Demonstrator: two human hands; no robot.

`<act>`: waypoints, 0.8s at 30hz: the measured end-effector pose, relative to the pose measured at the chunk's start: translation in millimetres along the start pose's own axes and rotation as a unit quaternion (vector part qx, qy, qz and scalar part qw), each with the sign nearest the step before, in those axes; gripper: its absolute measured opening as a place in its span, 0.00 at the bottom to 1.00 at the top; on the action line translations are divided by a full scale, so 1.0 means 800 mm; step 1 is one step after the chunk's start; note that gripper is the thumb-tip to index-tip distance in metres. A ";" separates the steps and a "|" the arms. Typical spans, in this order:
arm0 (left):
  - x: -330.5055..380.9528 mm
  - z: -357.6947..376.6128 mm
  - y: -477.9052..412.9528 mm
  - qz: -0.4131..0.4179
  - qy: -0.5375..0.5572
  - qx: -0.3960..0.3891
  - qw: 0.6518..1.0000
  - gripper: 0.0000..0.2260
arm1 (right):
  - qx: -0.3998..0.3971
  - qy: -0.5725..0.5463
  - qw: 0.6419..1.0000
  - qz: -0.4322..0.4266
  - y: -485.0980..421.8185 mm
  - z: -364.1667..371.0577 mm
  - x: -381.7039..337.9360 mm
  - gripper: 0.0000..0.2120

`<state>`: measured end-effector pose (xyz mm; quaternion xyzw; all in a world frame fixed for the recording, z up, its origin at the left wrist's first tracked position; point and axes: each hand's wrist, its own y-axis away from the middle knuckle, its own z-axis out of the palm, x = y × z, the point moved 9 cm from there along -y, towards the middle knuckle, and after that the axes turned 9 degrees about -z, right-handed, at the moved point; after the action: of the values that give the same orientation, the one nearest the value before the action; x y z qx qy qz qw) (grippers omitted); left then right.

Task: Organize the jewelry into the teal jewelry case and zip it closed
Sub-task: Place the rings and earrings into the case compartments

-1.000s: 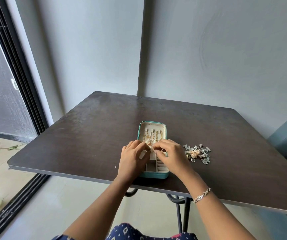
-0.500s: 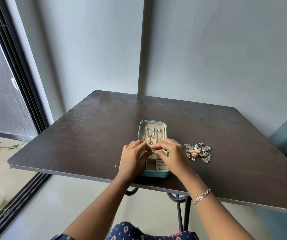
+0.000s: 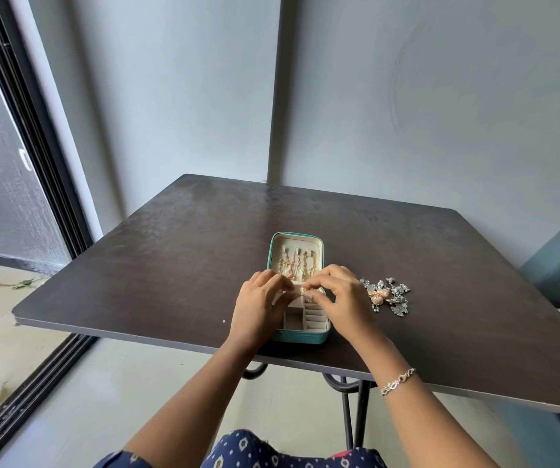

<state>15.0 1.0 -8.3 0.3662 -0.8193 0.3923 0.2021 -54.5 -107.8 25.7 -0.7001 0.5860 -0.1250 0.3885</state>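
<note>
On the dark table [image 3: 170, 265], near its front edge, the case [image 3: 300, 334] lies open in front of me, lid folded back flat, with gold chains [image 3: 297, 265] hanging in a row inside the lid. My left hand [image 3: 258, 309] and right hand [image 3: 342, 298] meet over the middle of the case, fingertips pinched together on a small gold piece [image 3: 303, 291], which looks like an earring or ring, though it is too small to tell. Both hands are closed on it in a fine pinch, right above the slots of the lower tray. The loose pile [image 3: 386, 295] of silver and gold pieces waits just beside the case on my right, not touching it.

I judge I am seating this piece into a slot. The risks are plain: the piece is tiny, so a slack pinch could drop it into the wrong compartment or let it roll off the table's front edge, which is close. My right wrist could also brush the pile and scatter it. The hanging chains sit just behind my fingers and could snag or tangle if I drag backward. If anything stands proud of the tray, the zip may later catch on it.

I can read no brand, label or writing anywhere on the case or table.
</note>
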 end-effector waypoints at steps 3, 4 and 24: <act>-0.004 0.000 -0.001 -0.015 -0.008 0.008 1.000 0.13 | 0.024 -0.025 0.998 0.044 0.008 -0.012 0.020 0.04; -0.005 0.000 -0.001 -0.021 -0.012 0.010 1.000 0.16 | 0.025 -0.030 0.998 0.057 0.011 -0.015 0.024 0.04; -0.011 0.007 -0.002 -0.048 -0.025 -0.011 0.998 0.14 | -0.032 -0.028 0.996 0.076 0.033 0.006 0.027 0.06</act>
<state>21.7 -0.2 -16.8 0.4129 -0.8098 0.3634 0.2042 -64.5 -126.3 -2.0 -0.6687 0.6299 -0.0565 0.3909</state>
